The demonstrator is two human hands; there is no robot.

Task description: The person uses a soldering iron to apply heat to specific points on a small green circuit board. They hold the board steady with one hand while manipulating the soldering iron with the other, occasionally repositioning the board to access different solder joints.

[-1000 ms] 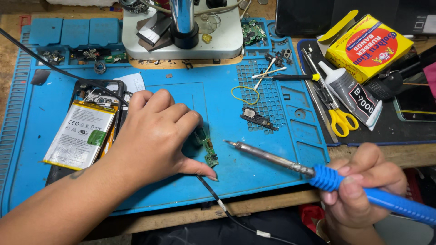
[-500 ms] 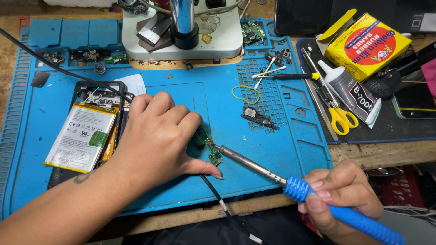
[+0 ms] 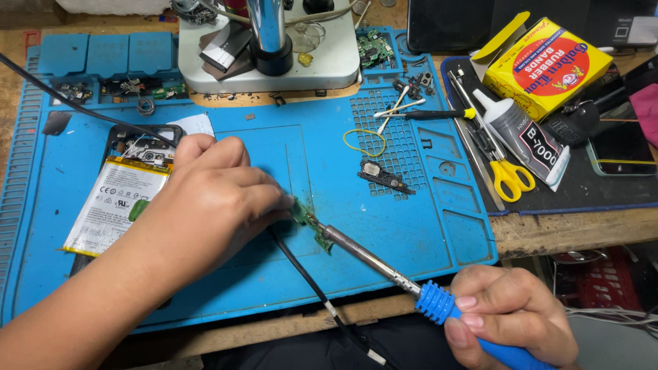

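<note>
My left hand [image 3: 205,199] rests on the blue work mat [image 3: 411,219] and pinches a small green circuit board [image 3: 306,220] against it. My right hand [image 3: 510,312] grips the blue handle of a soldering iron [image 3: 384,264]; its metal tip touches the lower end of the board. A black cable [image 3: 308,281] runs from under my left hand toward the table's front edge. An opened phone with its white battery [image 3: 113,205] exposed lies just left of my left hand, partly hidden by it.
A microscope base [image 3: 274,62] stands at the back of the mat. A small black part [image 3: 384,177], a yellow rubber band [image 3: 363,142] and cotton swabs lie mid-mat. Yellow-handled scissors [image 3: 510,179], a glue tube [image 3: 524,137] and a yellow box [image 3: 548,65] sit at right.
My right hand has brought the soldering iron leftward, from hovering over the mat to touching the green board. My left hand stayed on the board, shifting only slightly.
</note>
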